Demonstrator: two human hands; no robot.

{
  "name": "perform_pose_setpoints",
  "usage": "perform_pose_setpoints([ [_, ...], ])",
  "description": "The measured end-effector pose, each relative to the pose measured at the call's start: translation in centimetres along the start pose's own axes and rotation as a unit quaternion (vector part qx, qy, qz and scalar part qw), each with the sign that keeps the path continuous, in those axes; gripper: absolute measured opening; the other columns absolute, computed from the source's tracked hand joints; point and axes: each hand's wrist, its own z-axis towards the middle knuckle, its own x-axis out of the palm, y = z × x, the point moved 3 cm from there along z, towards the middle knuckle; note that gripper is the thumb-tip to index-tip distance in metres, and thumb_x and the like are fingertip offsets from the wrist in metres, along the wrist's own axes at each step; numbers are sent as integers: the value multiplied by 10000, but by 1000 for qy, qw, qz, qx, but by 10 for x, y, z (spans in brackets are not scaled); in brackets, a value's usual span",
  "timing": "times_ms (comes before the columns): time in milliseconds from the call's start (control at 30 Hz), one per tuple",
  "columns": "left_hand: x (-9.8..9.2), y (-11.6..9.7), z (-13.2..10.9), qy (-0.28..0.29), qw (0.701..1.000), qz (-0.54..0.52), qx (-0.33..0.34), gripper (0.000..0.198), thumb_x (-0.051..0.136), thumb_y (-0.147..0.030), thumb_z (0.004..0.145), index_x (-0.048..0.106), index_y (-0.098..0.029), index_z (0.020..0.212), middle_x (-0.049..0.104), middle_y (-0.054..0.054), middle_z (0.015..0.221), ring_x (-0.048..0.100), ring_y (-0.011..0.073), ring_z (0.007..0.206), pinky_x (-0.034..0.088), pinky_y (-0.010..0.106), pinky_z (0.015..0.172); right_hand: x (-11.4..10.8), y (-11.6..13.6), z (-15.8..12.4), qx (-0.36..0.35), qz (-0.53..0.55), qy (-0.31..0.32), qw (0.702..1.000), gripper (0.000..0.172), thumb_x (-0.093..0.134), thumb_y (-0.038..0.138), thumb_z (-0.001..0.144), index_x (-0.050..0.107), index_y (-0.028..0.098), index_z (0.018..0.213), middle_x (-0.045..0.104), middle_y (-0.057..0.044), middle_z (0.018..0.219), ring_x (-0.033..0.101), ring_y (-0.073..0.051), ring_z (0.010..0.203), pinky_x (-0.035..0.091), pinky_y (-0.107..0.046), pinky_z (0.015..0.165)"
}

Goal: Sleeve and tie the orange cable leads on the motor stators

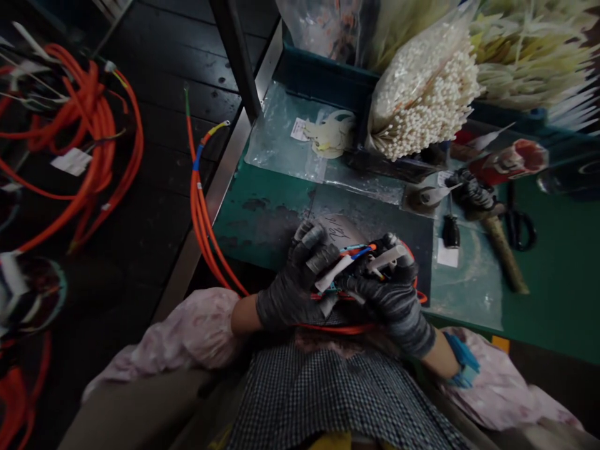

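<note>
Far left, on the dark floor, I saw orange coils (89, 119) heaped loose, with a white tag (71, 161) on them too small to read. Next along, the cable (201, 212) ran over the edge of the bench (262, 212) and down toward the lap, draped there, I judged, so its weight hung off the hands. Left hand (293, 281), dark glove: fingers curled tight round the cable's end, pinning a white strip (334, 273) against it. A steadying grip, by my reading. Between the hands the wires (359, 252), blue and red, poked out of the orange jacket, just above the lap at the bench's near edge. Right hand (394, 294), gloved too: clenched on those wires, fingers folded over them and pressed against the left, probably so both sides braced the work. Behind the hands lay a pale disc (340, 230) with a dark handwritten scrawl I couldn't make out. Further back was a clear bag (300, 131) with a small label, unreadable. To the right, a fat bag of white ties (422, 94) leaned out of a bin, within easy reach I'd say. Then a stubby black tool (450, 231) and scissors (510, 203), both lying flat on the green top, no brand showing.
</note>
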Motion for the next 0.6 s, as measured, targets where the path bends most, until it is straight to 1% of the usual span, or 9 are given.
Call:
perform_pose_setpoints([
  [67,6,-4,0,-31,999,25,-8,1038,801,-460,940,150,-367,1743,281,164,1764,110,436,1707,233,727,1357,1,0,-3,-14,-28,-10,999,868,863,232,887,425,371,1624,725,-94,1343,777,-250,1045,728,-408,803],
  [133,11,-7,3,-53,998,40,-11,1018,836,-481,921,219,-364,1721,264,167,1763,142,450,1696,249,730,1350,-2,0,-4,-56,-82,-11,995,920,806,246,940,303,365,1702,690,-120,1403,766,-267,1109,727,-435,836],
  [167,12,-8,5,-54,997,41,-19,987,838,-470,922,249,-364,1708,253,166,1763,173,455,1687,259,735,1343,-7,0,-4,-82,-115,-5,990,937,795,246,948,278,376,1719,661,-123,1446,749,-282,1172,722,-461,880],
  [200,13,-8,8,-50,997,39,-32,955,832,-452,929,270,-367,1697,244,163,1763,199,459,1678,259,741,1339,-12,-1,-2,-107,-147,2,983,927,801,241,939,312,393,1713,624,-119,1493,718,-302,1249,708,-495,946],
  [233,14,-8,12,-41,998,33,-47,923,821,-428,939,285,-374,1688,240,156,1764,213,460,1672,253,743,1339,-19,-1,0,-128,-176,12,976,879,819,233,920,407,412,1675,579,-105,1545,672,-325,1333,677,-536,1030],
  [300,13,-8,21,-9,998,14,-68,875,789,-363,947,308,-385,1678,241,138,1770,210,456,1674,236,727,1350,-33,0,6,-153,-211,31,965,655,844,208,887,664,424,1479,462,-60,1656,554,-366,1476,565,-607,1191],
  [367,12,-10,30,25,997,-2,-69,846,757,-310,937,339,-378,1670,238,129,1782,204,453,1677,224,709,1359,-43,1,13,-177,-231,50,956,418,807,201,910,792,390,1283,346,-23,1733,471,-383,1545,490,-643,1250],
  [500,9,-10,43,58,996,-3,-66,814,738,-293,907,403,-342,1647,307,132,1762,239,463,1663,206,708,1359,-48,4,25,-245,-234,94,936,217,757,225,928,826,306,1117,259,-11,1772,353,-403,1617,492,-659,1226],
  [600,9,-9,47,68,995,-19,-67,801,735,-304,875,454,-301,1625,328,143,1756,245,503,1649,191,727,1353,-46,1,29,-258,-204,120,937,126,777,238,905,808,268,1024,259,-3,1767,295,-400,1642,470,-661,1244],
])
